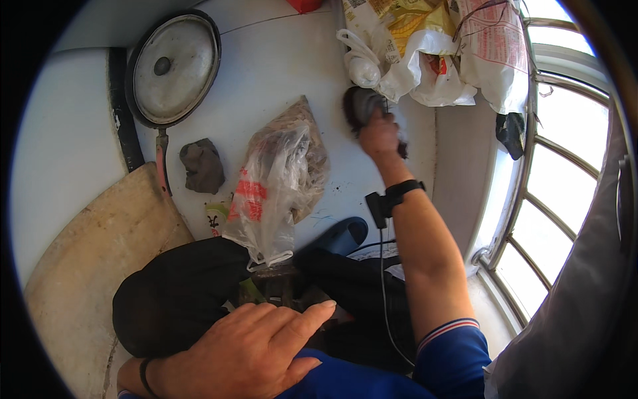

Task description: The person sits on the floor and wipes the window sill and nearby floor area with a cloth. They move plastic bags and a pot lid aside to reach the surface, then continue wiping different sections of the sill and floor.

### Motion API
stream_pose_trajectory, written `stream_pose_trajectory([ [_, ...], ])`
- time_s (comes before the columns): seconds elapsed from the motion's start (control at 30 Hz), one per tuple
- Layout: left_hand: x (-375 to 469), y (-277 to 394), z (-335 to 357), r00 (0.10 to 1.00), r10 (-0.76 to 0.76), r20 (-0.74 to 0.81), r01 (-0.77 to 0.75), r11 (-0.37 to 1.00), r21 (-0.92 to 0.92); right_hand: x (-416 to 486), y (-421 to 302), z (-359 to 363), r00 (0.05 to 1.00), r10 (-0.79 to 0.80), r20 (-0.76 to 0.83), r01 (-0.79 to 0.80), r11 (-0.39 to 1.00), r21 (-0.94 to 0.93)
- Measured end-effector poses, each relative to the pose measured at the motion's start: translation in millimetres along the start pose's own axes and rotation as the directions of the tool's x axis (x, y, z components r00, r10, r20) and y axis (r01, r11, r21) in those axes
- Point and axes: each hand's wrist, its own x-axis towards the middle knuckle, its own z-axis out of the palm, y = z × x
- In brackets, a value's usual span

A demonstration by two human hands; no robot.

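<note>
My right hand (380, 135) is stretched out ahead over the white floor (269, 55). It grips a brush (368, 103) with a grey back and a dark maroon fringe; motion blurs both. Low in the view, my left hand (244, 344) hovers before my lap, holding nothing, thumb and forefinger apart. Between the two stands a clear plastic bag (284, 174) with red print, filled with something brown and dry-looking that I cannot make out. Left of that bag lies a crumpled grey-brown cloth (202, 165).
A lidded frying pan (174, 70) leans at the upper left, above a worn board (94, 249). White and yellow plastic bags (413, 55) crowd the upper right. A barred window (563, 184) runs along the right. A blue slipper (346, 235) shows near my knee. A cable (385, 299) hangs from my right wrist strap.
</note>
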Motion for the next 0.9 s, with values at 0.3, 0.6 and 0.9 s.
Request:
stream_pose_trajectory([
  [0.3, -5.7, 5.4, 7.5, 0.998, 0.030, -0.049, -0.029, 0.999, 0.024, -84.1, -10.6, -3.4, 0.958, -0.274, 0.089, 0.272, 0.962, 0.035],
  [0.6, -16.0, 15.3, 1.1, 0.986, 0.107, -0.127, -0.105, 0.994, 0.026, -99.1, 17.4, -51.1, 0.958, -0.277, 0.071, 0.269, 0.958, 0.099],
  [0.9, -5.6, 26.1, 22.9, 0.708, 0.403, -0.580, -0.319, 0.915, 0.247, -23.8, -42.6, -24.3, 0.966, -0.243, -0.090, 0.245, 0.969, 0.016],
])
